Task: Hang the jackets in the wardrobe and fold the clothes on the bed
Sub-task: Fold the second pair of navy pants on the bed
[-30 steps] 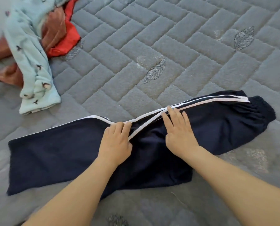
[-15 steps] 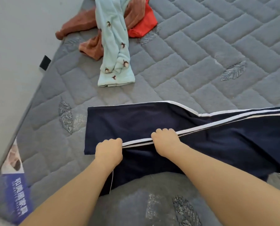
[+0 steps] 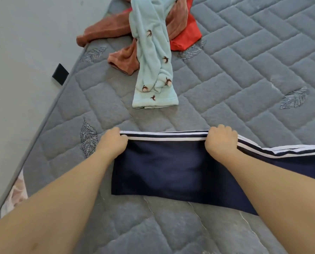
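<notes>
The navy trousers are spread on the grey quilted mattress, and their far edge — trimmed with 2 white stripes — is held up and stretched straight between 2 hands. The left hand is curled round the striped edge at the garment's left corner, with the fingers folded over the cloth and the knuckles turned toward the camera. The right hand is curled round the same edge farther to the right, so that the stripes are drawn taut in a level line from one grip to the other. Below the grips, toward the person, the dark cloth is laid flat, its near hem resting on the mattress between the 2 forearms. To the right of the right hand, the rest of the trousers is trailed off toward the frame edge, where the stripes are seen doubled over one another. Beyond the grips, farther up the mattress, a pale blue garment printed with small brown figures is draped in a long strip; it is laid over a rust-brown garment and beside a red garment — all 3 well apart from the trousers. Leaf motifs are stitched into the mattress quilting. To the left of the left hand, past the mattress edge, a pale floor is seen, with a small black tab at the mattress side.
</notes>
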The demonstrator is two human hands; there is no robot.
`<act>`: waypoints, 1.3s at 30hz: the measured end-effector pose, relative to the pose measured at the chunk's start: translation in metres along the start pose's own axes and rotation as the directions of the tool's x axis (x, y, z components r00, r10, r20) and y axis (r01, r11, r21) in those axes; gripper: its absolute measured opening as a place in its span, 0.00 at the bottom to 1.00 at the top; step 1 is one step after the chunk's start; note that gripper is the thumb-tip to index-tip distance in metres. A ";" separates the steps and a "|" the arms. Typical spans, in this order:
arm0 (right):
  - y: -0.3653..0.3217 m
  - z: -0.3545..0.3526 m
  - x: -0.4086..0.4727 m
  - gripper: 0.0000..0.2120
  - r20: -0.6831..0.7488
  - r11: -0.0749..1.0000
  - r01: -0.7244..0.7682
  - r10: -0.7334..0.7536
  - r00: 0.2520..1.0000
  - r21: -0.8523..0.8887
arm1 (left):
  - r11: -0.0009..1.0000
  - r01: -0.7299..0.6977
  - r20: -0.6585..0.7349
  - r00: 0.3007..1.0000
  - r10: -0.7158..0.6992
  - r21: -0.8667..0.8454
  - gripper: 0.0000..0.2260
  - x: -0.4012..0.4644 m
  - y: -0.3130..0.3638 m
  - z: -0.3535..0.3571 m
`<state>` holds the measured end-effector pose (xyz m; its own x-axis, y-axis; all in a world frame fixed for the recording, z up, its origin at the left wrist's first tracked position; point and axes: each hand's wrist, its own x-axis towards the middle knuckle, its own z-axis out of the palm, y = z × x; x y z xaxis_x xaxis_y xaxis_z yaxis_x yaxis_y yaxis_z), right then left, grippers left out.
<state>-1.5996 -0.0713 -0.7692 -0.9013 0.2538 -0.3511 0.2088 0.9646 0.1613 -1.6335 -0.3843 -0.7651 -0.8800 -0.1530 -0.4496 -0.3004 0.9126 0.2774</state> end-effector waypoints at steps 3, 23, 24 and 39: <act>-0.005 0.000 0.006 0.10 -0.071 0.995 -0.069 0.074 0.995 0.070 | 0.997 -0.014 0.004 1.000 0.013 0.072 0.19 0.007 -0.007 0.008; -0.144 0.036 -0.119 0.11 -0.094 0.872 0.457 -0.447 0.889 0.177 | 0.974 -0.065 0.399 0.905 0.148 -0.216 0.07 0.022 0.021 -0.032; -0.142 0.029 -0.115 0.10 -0.074 0.869 0.445 -0.440 0.895 0.215 | 0.956 0.003 0.422 0.897 0.127 -0.294 0.09 0.017 0.025 -0.035; 0.056 -0.201 -0.249 0.17 -0.018 0.090 -0.011 0.313 0.949 0.996 | 0.551 0.093 0.363 0.840 0.404 -0.829 0.24 -0.209 0.210 -0.231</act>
<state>-1.4394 -0.0947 -0.4875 -0.7971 0.5420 -0.2663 0.4066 0.1557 -0.9002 -1.5976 -0.2487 -0.4170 -0.7271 0.3774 -0.5734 -0.5526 0.1738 0.8151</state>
